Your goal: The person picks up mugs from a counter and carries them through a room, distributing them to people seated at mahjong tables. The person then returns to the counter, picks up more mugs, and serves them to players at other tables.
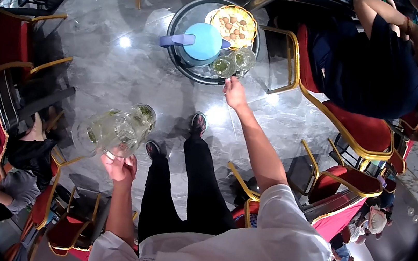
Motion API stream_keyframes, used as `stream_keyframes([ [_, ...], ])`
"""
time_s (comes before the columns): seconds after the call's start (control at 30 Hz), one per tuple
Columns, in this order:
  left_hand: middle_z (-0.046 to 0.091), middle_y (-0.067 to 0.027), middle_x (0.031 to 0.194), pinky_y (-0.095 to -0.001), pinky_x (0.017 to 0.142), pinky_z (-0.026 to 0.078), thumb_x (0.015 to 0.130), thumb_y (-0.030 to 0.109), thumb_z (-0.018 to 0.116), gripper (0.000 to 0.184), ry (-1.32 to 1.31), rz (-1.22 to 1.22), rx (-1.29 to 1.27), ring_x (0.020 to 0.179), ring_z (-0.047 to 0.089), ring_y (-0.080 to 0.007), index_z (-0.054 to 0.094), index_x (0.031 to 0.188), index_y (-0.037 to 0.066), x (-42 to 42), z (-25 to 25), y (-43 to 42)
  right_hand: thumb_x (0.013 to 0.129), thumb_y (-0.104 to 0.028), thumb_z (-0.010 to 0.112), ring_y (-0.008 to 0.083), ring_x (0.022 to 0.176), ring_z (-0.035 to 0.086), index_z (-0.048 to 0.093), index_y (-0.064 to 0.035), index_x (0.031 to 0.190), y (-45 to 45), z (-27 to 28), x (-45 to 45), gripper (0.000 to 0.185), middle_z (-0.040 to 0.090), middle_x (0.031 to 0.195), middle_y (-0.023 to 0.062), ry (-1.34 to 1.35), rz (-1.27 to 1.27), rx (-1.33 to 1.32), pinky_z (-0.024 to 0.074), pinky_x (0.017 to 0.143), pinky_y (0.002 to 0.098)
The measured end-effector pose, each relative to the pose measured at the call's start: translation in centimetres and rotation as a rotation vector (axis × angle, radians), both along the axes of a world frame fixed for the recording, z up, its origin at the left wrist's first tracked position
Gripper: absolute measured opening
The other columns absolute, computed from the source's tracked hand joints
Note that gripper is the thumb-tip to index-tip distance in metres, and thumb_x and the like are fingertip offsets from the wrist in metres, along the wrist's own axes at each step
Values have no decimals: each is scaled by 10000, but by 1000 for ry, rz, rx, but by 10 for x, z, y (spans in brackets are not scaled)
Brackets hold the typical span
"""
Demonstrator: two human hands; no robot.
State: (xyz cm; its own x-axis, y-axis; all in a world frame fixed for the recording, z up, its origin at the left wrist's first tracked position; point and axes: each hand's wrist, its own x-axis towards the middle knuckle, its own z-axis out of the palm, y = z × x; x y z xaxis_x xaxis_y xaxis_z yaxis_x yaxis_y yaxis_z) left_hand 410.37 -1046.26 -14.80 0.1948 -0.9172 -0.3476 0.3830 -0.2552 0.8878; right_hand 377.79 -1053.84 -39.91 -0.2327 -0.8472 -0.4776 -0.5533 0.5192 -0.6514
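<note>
Several clear glass mugs (125, 126) with green leaves in them are bunched together in my left hand (120, 167), which is closed beneath them at their near side. The individual handles are hard to make out. My right hand (235, 94) reaches to the near rim of a small round glass table (188, 12), its fingers partly curled and apart. Just beyond its fingertips stand two glass mugs (223, 66) with green leaves and handles; contact with a handle is unclear. Beside them are a blue-lidded pitcher (202, 41) and a yellow-rimmed basket of round brown nuts (235, 25).
A red chair with a gold frame (358, 128) and a seated person in dark clothes (370, 72) are at the right. More red chairs (8, 40) line the left, with another seated person (19, 185). Grey tiled floor (107, 66) lies around my feet.
</note>
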Motion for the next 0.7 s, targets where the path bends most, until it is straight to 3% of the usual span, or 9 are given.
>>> stream_keyframes([
  [0.07,440,-74,494,-222,248,260,820,189,490,222,-25,-23,-35,276,345,-120,474,752,-21,5,2,-2,924,-242,428,143,586,565,462,-6,835,4,4,1,255,549,642,84,-118,-8,-25,467,539,282],
  [0.1,436,-72,486,-223,251,268,821,173,481,204,-17,-39,-44,275,343,-120,468,754,-20,8,4,-4,924,-242,428,143,586,565,462,-6,835,4,7,3,255,549,642,84,-130,-14,-37,467,539,282],
  [0.2,434,-71,472,-222,258,271,830,189,489,244,-31,20,-68,273,343,-120,460,694,-11,21,6,-7,905,-223,439,271,602,578,478,-2,832,22,20,12,236,557,633,137,-198,-138,-22,443,578,369],
  [0.33,424,-66,439,-221,261,271,838,204,479,288,-60,-106,-88,271,352,-123,459,641,-6,53,21,-23,912,-226,436,147,544,505,470,-11,817,43,66,41,237,508,595,59,-232,-223,-43,434,536,306],
  [0.4,427,-64,480,-223,232,260,812,169,512,221,23,-245,-196,303,352,-118,482,758,-44,83,17,-28,913,-250,415,158,575,538,489,-15,744,58,78,61,299,540,609,67,-251,-244,-46,437,557,301],
  [0.43,418,-61,468,-227,238,260,813,182,525,228,9,-186,-106,291,356,-120,477,798,-40,87,31,-36,909,-258,417,157,577,540,493,-19,728,68,74,68,310,546,606,66,-138,-168,-44,437,566,301],
  [0.47,409,-42,394,-219,267,249,846,213,472,313,-56,-166,-70,272,364,-103,482,642,-24,89,43,-48,907,-265,414,159,574,541,496,-21,719,74,84,82,318,548,603,68,-145,-190,-49,438,568,301],
  [0.63,446,-44,441,-211,271,253,833,103,482,318,84,-265,42,294,356,-91,392,532,56,155,61,-81,877,-213,457,157,589,556,509,-7,737,82,146,173,254,561,638,100,-108,-318,65,454,587,309],
  [0.7,461,-37,461,-204,292,255,828,71,482,308,61,-322,123,309,365,-82,435,526,36,180,72,-99,894,-206,454,146,595,569,522,-9,791,79,152,212,233,572,657,81,-286,-450,60,473,558,287],
])
